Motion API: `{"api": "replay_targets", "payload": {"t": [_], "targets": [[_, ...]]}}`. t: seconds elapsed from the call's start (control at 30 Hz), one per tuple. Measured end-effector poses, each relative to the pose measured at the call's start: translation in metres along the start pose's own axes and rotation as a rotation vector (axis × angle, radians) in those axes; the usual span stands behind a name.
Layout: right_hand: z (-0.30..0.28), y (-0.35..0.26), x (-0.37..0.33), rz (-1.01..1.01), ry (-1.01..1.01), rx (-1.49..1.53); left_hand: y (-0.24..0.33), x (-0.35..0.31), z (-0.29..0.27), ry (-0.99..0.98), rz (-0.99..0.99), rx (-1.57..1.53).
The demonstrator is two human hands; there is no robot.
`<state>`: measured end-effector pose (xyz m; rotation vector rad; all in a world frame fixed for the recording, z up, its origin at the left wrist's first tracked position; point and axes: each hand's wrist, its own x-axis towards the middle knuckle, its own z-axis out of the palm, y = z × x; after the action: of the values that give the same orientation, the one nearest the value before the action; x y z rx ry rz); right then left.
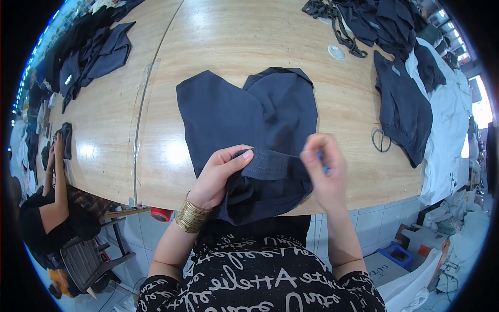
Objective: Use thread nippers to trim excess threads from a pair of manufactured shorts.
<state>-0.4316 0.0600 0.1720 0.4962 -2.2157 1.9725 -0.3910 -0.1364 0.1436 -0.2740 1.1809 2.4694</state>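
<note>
Dark navy shorts (223,114) lie on the wooden table in front of me, legs pointing away and the stitched elastic waistband toward my body. The waist opening gapes over the near table edge. My left hand (221,174) pinches the waistband, thumb on top. Just right of the waistband, my right hand (326,166) is raised with its fingers curled round a small blue tool (323,162). Only bits of blue show between the fingers, and the hand is slightly blurred, so the tool's kind is unclear.
Another dark garment (403,109) lies to the right beside white cloth (447,125). Piles of dark clothes (382,23) sit at the far right and far left (99,57). A seated person (57,208) handles dark cloth at the left. A cardboard box (423,242) stands on the floor.
</note>
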Motion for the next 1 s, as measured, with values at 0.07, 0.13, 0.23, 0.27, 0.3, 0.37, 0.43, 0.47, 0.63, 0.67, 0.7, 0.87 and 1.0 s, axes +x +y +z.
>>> {"api": "replay_targets", "payload": {"t": [0.07, 0.13, 0.23, 0.27, 0.3, 0.37, 0.43, 0.47, 0.63, 0.67, 0.7, 0.87, 1.0], "targets": [[-0.014, -0.004, -0.001, 0.183, -0.004, 0.153, 0.000, 0.000, -0.003, 0.012, -0.003, -0.024], [-0.036, -0.001, -0.001, 0.384, -0.152, 0.291, -0.001, 0.001, -0.004, 0.019, -0.008, -0.048], [-0.017, -0.007, 0.003, 0.088, -0.209, -0.302, -0.002, 0.002, -0.005, 0.006, -0.019, -0.070], [-0.009, -0.011, 0.003, 0.163, -0.213, -0.196, -0.001, 0.002, -0.004, 0.004, -0.025, -0.068], [-0.005, -0.010, 0.002, 0.161, -0.214, -0.194, 0.000, 0.002, -0.004, 0.004, -0.028, -0.065], [0.000, -0.006, 0.000, 0.051, -0.193, -0.204, 0.001, 0.001, -0.003, 0.005, -0.022, -0.057], [0.001, -0.006, -0.001, 0.021, -0.170, -0.203, 0.002, 0.000, -0.004, 0.011, -0.013, -0.051], [0.003, -0.005, -0.002, 0.028, -0.194, -0.175, 0.001, -0.001, -0.005, 0.012, 0.005, -0.066], [0.009, -0.001, -0.014, 0.129, -0.175, -0.046, 0.001, -0.002, 0.001, 0.028, 0.057, -0.079], [0.010, -0.002, -0.016, 0.118, -0.191, -0.028, 0.001, -0.002, 0.001, 0.030, 0.078, -0.067], [0.010, -0.005, -0.018, 0.118, -0.191, -0.027, 0.001, -0.003, 0.000, 0.034, 0.100, -0.055], [0.006, -0.015, -0.023, 0.528, -0.287, 0.055, 0.001, -0.005, 0.001, 0.040, 0.126, 0.007], [0.007, -0.017, -0.025, 0.575, -0.292, 0.045, -0.001, -0.005, 0.001, 0.041, 0.135, 0.063]]}}
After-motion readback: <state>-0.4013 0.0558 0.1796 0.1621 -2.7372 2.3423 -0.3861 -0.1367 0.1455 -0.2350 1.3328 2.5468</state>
